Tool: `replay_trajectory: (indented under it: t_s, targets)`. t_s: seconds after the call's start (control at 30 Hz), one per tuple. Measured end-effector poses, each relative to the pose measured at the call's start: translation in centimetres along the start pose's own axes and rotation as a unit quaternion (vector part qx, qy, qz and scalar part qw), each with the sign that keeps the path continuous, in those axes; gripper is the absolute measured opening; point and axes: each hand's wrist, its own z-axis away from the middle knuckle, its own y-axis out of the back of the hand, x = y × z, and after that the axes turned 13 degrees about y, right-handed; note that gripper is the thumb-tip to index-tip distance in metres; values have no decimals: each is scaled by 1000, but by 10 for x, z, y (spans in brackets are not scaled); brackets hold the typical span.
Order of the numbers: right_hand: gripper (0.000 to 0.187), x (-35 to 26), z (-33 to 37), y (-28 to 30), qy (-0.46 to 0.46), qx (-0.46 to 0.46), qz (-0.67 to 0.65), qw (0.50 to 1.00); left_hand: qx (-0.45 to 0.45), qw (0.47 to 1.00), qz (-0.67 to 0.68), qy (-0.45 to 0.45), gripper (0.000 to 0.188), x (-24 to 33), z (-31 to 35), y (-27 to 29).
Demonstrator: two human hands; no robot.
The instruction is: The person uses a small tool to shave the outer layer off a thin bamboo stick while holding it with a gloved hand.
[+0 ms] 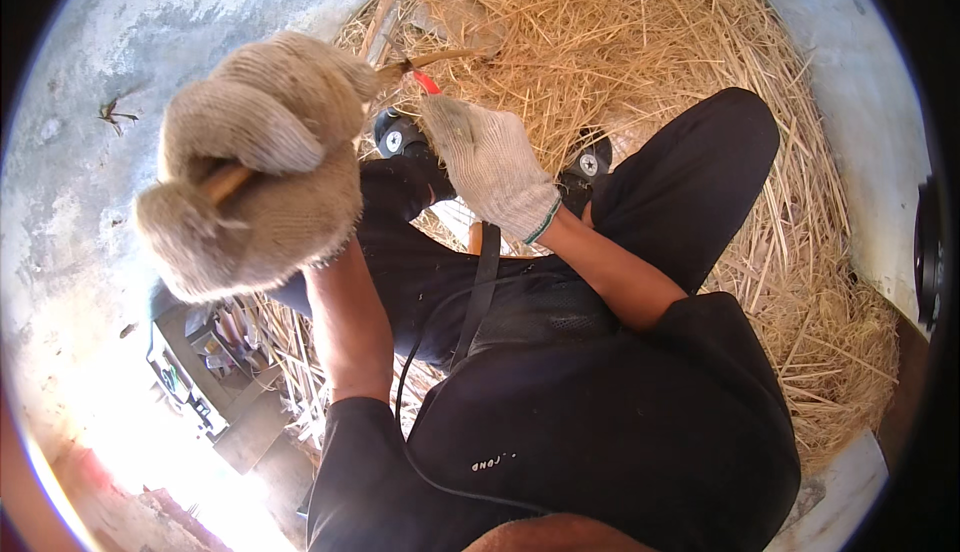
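Pale concrete floor (90,102); straw heap (640,42) spread across it; metal tray, perhaps (215,382), lower left.

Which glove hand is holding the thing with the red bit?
The right hand. Its fingers pinch the tool with the red handle, while the left hand, raised closer to the camera, grips only the thin wooden stick.

Beige knit glove on left hand (255,167), gripping tan stick (228,183). Right hand (490,162) in off-white knit glove w/ green-edged cuff, beside red-tipped tool (426,82). Black trousers (700,182) & top. Black shoes (590,164) w/ silver studs. Golden-yellow straw (620,22); pale grey, mottled concrete floor (90,82).
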Motion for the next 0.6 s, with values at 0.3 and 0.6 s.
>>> replay_trajectory:
  t_s: [0.3, 0.6]
  targets:
    - [80, 97, 0, 2, -206, -97, 84, 970, -169, 984, -38, -33, 61, 1, -17, -28]
    - [37, 120, 2, -3, 126, 34, 341, 931, -168, 984, -51, -8, 60, 14, -23, -15]
